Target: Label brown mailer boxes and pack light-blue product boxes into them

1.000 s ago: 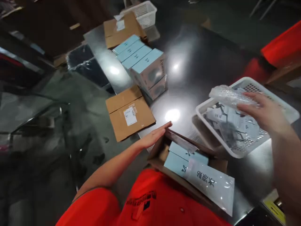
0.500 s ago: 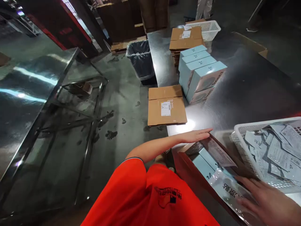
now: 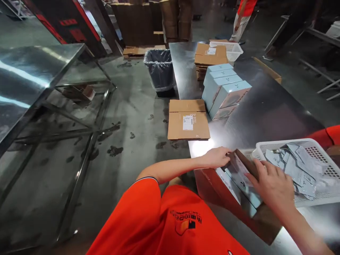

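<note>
In the head view, I see a shiny steel table (image 3: pixel 271 113) with an open carton (image 3: pixel 225 196) at its near edge, blue boxes (image 3: pixel 254 202) inside. The left hand (image 3: pixel 216 157) curls at the carton's far corner; the right hand (image 3: pixel 275 182) lies over its side wall, thumb apart. Whether either grips the cardboard, I can't tell. From that carton, a white basket (image 3: pixel 322 157) sits at three o'clock, a stack of boxes (image 3: pixel 224 88) at twelve, and a lined bin (image 3: pixel 161 76) at eleven on the stained floor (image 3: pixel 138 113).
</note>
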The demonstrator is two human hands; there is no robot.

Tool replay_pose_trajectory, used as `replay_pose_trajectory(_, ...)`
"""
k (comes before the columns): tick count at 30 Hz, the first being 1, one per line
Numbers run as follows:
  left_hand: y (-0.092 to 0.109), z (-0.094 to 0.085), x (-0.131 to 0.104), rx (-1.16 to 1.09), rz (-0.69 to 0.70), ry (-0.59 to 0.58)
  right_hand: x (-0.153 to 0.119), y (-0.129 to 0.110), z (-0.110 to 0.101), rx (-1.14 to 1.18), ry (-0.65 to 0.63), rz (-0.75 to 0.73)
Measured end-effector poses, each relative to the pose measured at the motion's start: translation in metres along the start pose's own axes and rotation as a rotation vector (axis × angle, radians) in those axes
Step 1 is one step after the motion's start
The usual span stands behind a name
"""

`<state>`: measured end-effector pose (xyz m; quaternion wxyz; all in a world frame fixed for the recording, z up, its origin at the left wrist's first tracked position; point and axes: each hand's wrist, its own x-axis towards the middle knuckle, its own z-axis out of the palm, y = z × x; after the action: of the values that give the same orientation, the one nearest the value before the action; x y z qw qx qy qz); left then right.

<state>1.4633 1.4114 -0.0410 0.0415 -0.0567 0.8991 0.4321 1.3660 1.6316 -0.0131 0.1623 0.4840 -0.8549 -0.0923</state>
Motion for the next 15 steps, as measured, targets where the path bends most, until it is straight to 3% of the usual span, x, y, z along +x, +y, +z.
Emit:
replay_pose_trajectory(3,-0.006,0.011,-0.007,-0.027,0.004,0.052,0.008,-0.006,0.02,0.025,-0.1,0.04)
replay_pose_trajectory(5,-0.008,0.017,-0.009,-0.075,-0.022,0.075,0.003,0.001,0.019,0.128,-0.129,0.08)
replay_pose_trajectory(8,-0.006,0.023,-0.014,-0.142,-0.045,0.129,-0.013,0.013,-0.008,0.305,-0.086,0.224)
replay_pose_trajectory(12,0.002,0.025,-0.022,-0.137,-0.112,0.22,-0.04,0.028,-0.048,0.616,-0.311,0.267)
replay_pose_trajectory(15,0.011,0.021,-0.031,-0.057,-0.143,0.211,-0.076,0.045,-0.049,0.572,-0.337,0.417)
